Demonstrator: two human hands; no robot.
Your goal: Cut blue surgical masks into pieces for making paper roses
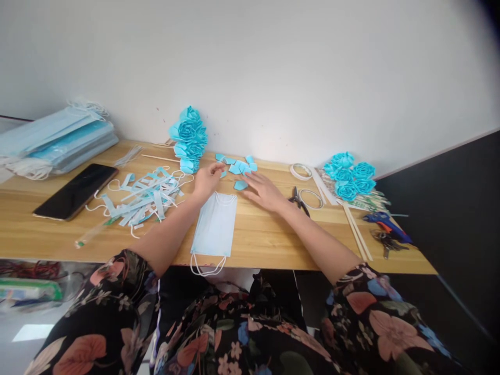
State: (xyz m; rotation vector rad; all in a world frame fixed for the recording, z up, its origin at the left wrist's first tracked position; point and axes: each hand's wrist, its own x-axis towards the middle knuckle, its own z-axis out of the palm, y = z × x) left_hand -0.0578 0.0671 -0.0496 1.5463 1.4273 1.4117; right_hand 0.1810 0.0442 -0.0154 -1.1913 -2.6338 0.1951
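My left hand reaches toward a scatter of small blue cut pieces near the wall, its fingers curled in a pinch at one of them. My right hand lies flat with fingers spread, right beside a single blue piece. A whole blue face mask lies on the wooden table between my forearms, its ear loops hanging over the front edge. A tall bunch of blue folded roses leans against the wall just behind my left hand.
A pile of cut mask strips and ear loops, a black phone and a stack of masks are at the left. Scissors, tape rolls, more blue roses, sticks, a glue gun and keys sit right.
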